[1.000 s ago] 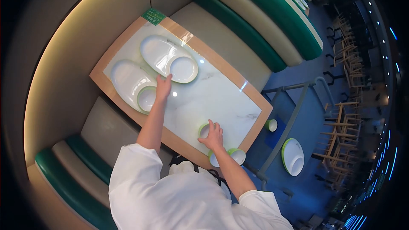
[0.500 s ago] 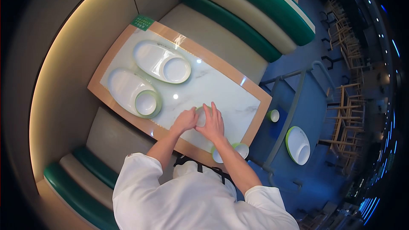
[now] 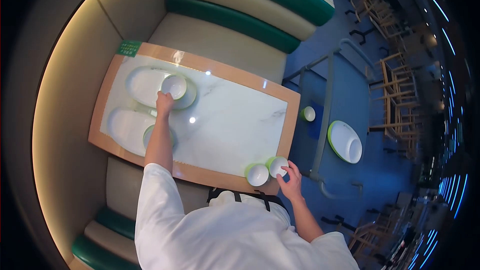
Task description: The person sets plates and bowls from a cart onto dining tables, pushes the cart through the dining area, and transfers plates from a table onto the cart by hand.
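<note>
Bowl (image 3: 175,86) with a white inside and lime-green outside sits over the cart-side end of the far plate (image 3: 142,82), near the counter's far edge; whether its base touches the plate cannot be told. The left hand (image 3: 165,101) has its grip closed on the bowl's near rim. At the corner where the near edge of the counter (image 3: 230,125) meets the cart-side edge, a corner bowl (image 3: 278,166) has the right hand (image 3: 292,182) at its rim, thumb and fingers curved around it; whether that grip is clamped or only resting cannot be told. Beside it stands a second corner bowl (image 3: 257,175), touching or nearly so.

The bowls look stiff, light and smooth, likely slick if wet and perhaps breakable. The rim seems the best hold, thumb outside and fingers opposite; a one-sided pinch could let a bowl tip.

By the near edge lies the near plate (image 3: 122,127), its own round bowl (image 3: 148,134) partly hidden by the left forearm. Bare marble gives wide room between plates and corner bowls. The tight spot is the corner: both bowls stand close to the edge, and the gap to the cart (image 3: 350,80) offers nothing to catch a slip.
</note>
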Demonstrator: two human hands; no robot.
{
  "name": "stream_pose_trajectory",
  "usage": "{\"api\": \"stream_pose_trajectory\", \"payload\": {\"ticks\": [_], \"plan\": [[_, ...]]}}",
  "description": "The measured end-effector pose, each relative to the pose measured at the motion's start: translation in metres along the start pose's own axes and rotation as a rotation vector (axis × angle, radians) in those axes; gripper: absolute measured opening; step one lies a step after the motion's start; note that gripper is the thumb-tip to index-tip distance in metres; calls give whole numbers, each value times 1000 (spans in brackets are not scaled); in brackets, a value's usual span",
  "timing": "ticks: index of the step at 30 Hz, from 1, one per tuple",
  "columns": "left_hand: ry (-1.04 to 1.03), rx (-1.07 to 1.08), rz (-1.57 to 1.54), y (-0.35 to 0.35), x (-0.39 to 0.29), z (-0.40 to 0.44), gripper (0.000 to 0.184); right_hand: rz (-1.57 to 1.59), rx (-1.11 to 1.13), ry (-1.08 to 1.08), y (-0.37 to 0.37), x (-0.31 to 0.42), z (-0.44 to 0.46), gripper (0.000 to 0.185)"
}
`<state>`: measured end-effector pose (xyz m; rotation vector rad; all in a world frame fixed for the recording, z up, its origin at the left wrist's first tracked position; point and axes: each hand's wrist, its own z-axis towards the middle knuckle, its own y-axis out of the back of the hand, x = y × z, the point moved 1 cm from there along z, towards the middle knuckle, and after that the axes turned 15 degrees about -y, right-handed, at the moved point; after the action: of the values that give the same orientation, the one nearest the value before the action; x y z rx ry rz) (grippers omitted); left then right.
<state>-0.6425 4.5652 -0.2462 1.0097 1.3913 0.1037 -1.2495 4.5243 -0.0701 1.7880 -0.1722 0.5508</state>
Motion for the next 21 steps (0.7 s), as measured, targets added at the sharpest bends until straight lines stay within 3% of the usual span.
{"api": "stream_pose_trajectory", "payload": {"ticks": [3, 8, 9, 10, 12, 14, 18, 20, 21], "plan": [[61, 91, -5, -20, 30, 15, 47, 126, -118, -99, 29, -24, -17, 33], [-88, 80, -240, -40, 73, 35, 32, 99, -319, -156, 70, -37, -22, 26], [-163, 42, -191, -63, 126, 71, 31, 106, -349, -151, 75, -42, -20, 26], [-78, 139, -298, -47, 95, 53, 32, 113, -375, -142, 80, -46, -21, 26], [-58, 106, -315, -38, 80, 44, 35, 102, -437, -181, 94, -54, -21, 25], [95, 132, -223, -18, 54, 28, 42, 108, -463, -185, 108, -70, -16, 24], [77, 84, -86, -8, 46, 13, 55, 182, -585, -230, 133, -109, -8, 25], [-360, -462, 301, -19, 70, 17, 62, 211, -605, -251, 139, -124, -8, 25], [-378, -469, 319, -11, 49, 2, 62, 237, -629, -287, 146, -132, -7, 25]]}}
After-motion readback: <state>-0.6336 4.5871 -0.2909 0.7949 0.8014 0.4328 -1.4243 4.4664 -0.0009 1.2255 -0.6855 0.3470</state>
